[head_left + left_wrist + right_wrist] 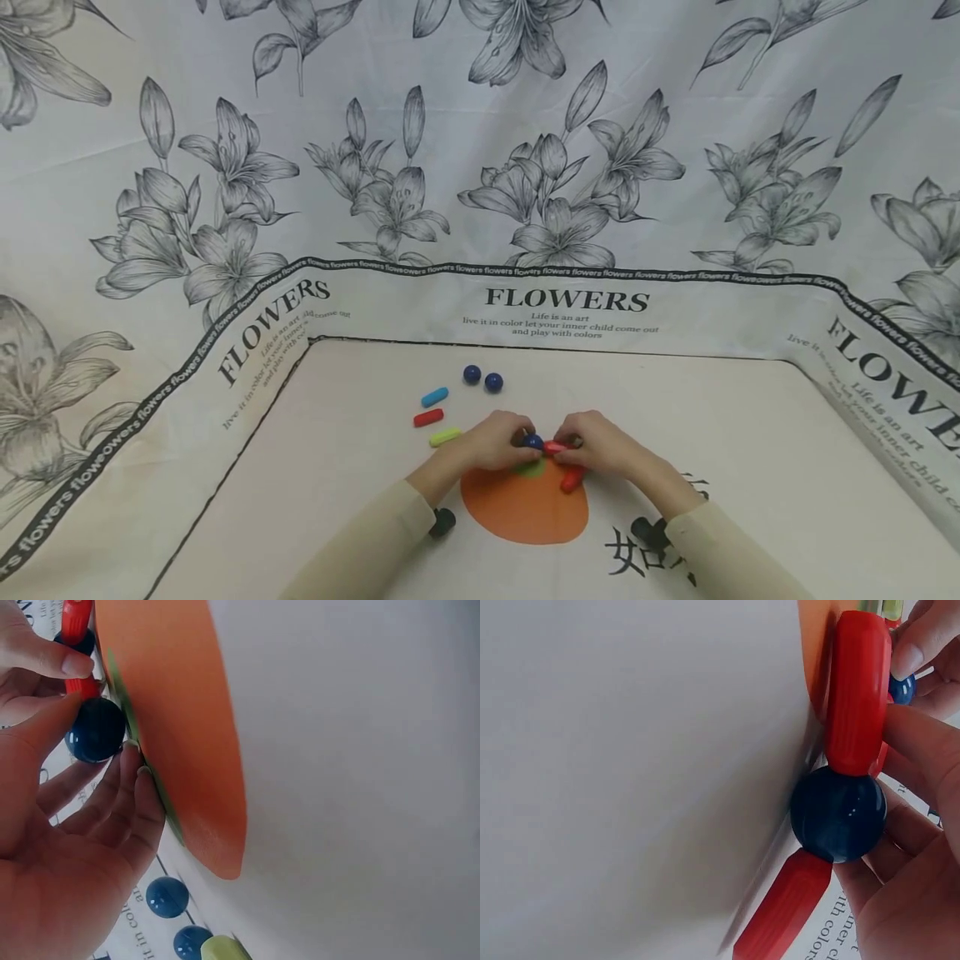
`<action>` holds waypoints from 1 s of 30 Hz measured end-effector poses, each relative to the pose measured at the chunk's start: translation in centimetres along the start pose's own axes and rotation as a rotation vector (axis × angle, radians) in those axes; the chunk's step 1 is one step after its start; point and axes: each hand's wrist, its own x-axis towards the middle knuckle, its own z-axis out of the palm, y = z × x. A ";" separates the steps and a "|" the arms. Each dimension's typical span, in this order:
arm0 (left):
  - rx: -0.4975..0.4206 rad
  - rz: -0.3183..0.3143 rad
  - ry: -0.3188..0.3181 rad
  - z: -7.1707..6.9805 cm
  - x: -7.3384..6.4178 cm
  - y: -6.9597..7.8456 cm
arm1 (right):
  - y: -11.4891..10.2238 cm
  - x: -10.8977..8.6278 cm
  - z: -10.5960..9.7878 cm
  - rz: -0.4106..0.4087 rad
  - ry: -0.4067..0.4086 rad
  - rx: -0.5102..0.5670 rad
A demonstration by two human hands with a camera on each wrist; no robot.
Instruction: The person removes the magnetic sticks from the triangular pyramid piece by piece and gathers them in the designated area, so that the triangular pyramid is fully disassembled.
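Note:
In the head view my left hand pinches a glossy blue ball between thumb and fingers. Facing it, my right hand holds a red rod, whose end meets that ball in the left wrist view. A further red rod angles down below the right hand. The right wrist view shows a blue ball joined to a red rod above and another red rod below, beside the right fingers. Fingers partly hide the pieces.
Beyond the left hand lie two loose blue balls, a light-blue rod, a red rod and a yellow-green rod. An orange fruit print marks the white cloth beneath the hands. A flower-printed curtain stands behind.

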 end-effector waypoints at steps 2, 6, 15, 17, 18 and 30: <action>0.006 0.006 -0.003 0.1 0.1 0.0 | 0.0 0.0 0.0 0.009 0.001 0.008; 0.013 0.017 -0.015 0.0 -0.1 0.0 | 0.0 -0.1 0.0 0.023 0.005 0.035; -0.021 0.065 -0.039 -0.3 -0.2 -0.6 | 0.0 0.0 0.2 0.028 0.018 0.018; -0.025 0.069 -0.043 -0.3 -0.1 -0.7 | 0.0 0.1 0.2 0.033 0.015 0.016; -0.028 0.069 -0.047 -0.3 -0.1 -0.8 | 0.0 0.1 0.2 0.036 0.013 0.016; -0.085 0.052 -0.061 -0.5 -0.3 -1.1 | -0.4 0.3 0.4 0.060 0.008 0.005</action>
